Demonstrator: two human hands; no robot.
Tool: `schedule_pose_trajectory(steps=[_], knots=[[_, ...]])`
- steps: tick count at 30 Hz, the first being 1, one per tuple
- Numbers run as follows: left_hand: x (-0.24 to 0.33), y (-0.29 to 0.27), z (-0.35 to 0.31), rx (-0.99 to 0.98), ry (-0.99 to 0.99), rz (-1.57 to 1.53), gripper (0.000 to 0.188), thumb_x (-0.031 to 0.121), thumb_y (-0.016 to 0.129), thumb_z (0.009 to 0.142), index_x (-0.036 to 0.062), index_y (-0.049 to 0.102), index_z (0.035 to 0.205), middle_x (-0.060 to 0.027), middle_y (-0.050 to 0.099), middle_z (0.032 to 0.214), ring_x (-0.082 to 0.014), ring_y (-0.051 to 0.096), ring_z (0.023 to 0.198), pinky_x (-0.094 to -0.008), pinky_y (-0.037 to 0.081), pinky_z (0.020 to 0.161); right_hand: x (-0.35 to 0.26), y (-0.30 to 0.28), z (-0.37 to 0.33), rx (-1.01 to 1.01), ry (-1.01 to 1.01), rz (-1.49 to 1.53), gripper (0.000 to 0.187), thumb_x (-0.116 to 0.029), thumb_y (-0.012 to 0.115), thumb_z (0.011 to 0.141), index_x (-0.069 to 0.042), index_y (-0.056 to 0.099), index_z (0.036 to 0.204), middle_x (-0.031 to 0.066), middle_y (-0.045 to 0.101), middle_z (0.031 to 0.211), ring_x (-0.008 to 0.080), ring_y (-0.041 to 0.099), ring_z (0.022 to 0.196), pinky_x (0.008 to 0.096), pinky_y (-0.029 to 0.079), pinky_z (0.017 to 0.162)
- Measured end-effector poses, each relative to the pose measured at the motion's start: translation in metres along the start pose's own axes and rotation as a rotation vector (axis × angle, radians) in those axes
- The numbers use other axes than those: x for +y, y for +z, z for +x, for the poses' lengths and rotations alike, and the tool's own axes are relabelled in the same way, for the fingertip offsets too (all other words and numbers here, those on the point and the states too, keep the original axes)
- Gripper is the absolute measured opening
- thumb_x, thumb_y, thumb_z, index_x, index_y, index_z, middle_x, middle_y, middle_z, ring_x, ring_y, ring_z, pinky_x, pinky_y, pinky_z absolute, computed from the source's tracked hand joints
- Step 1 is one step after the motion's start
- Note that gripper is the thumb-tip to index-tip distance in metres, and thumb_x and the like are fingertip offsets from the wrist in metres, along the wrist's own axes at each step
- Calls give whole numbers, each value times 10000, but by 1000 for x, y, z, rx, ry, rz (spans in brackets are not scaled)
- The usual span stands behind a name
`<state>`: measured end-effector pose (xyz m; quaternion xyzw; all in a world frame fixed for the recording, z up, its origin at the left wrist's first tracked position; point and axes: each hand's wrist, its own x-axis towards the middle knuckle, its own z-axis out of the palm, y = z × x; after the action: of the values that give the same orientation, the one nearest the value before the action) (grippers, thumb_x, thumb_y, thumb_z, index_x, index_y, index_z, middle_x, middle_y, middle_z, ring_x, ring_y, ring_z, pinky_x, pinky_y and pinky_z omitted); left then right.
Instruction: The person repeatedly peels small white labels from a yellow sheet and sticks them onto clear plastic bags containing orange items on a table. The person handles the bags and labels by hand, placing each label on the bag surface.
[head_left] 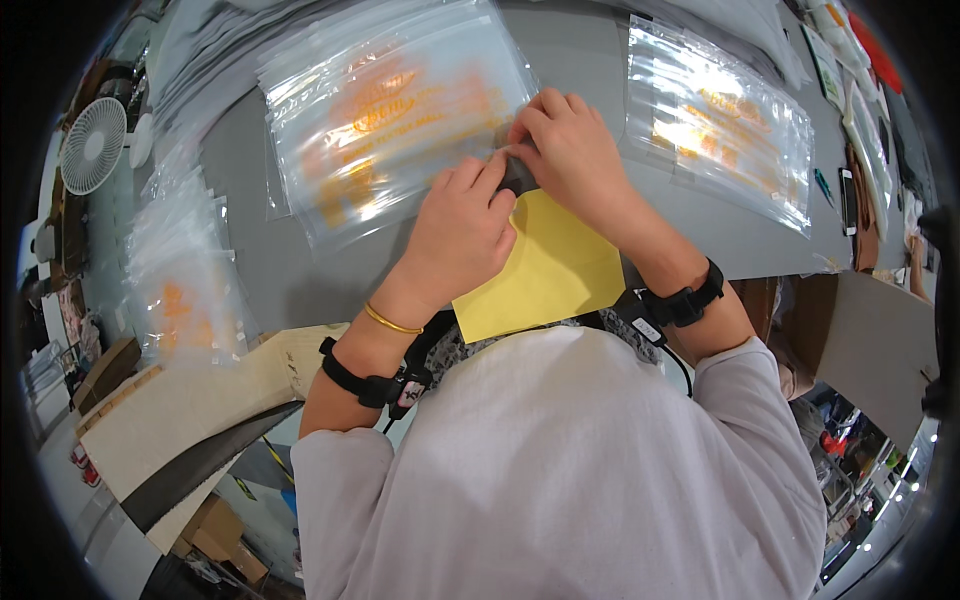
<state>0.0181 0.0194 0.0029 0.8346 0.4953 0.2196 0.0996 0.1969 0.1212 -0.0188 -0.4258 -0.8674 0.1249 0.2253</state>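
My left hand and my right hand meet at the near right corner of a stack of clear plastic bags with orange print. Thumbs and fingers of both are pinched together, the fingertips almost touching. What they pinch is too small and too covered to make out. Just under the fingertips a small dark patch shows, its kind unclear. Below my hands a yellow sheet lies at the table's near edge, against my body, its upper part partly covered by my hands.
More clear bags with orange print lie at the right, and another pile of bags at the left. Folded grey fabric is stacked along the back. A white fan stands at far left. Cardboard sits left of my body.
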Motion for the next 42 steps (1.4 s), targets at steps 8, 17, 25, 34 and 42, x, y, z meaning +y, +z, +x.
schedule_pose_trajectory(steps=[8, 17, 25, 34, 42], knots=[[-2, -3, -2, 7, 54, 5, 169, 71, 691, 802, -20, 638, 934, -215, 623, 1349, -347, 583, 1147, -444, 527, 932, 22, 3, 58, -22, 289, 28, 367, -361, 814, 894, -21, 730, 1003, 134, 688, 1027, 310, 690, 901, 420, 551, 764], [-10, -46, -32, -299, -422, -510, 190, 149, 695, 977, -6, 683, 1087, -107, 727, 991, -272, 657, 830, -357, 537, 802, 28, -6, 42, 194, 56, -178, 214, -290, 667, 1011, -98, 759, 993, 106, 733, 825, 338, 692, 756, 421, 519, 667], [-9, -47, -33, -401, -699, -1034, 274, 231, 773, 953, -9, 741, 1082, 13, 713, 892, -60, 612, 823, -264, 507, 761, 193, -119, -7, 199, 582, -252, 345, -464, 627, 1019, -142, 739, 1071, 136, 767, 935, 405, 713, 898, 506, 546, 747], [7, -34, 6, -465, -703, -1008, 256, 202, 778, 958, -19, 766, 1087, 25, 717, 918, -48, 614, 844, -246, 504, 771, 47, -100, -61, 133, 74, 303, 286, -43, 817, 817, -69, 739, 1091, 80, 694, 956, 258, 693, 893, 375, 557, 779], [10, -30, 2, -352, -639, -1172, 326, 186, 731, 991, -9, 721, 1252, -6, 740, 1081, -67, 644, 969, -269, 525, 877, -30, -50, -72, 171, -53, 319, 255, -124, 859, 800, -71, 763, 1030, 52, 681, 1006, 268, 661, 904, 382, 540, 771]])
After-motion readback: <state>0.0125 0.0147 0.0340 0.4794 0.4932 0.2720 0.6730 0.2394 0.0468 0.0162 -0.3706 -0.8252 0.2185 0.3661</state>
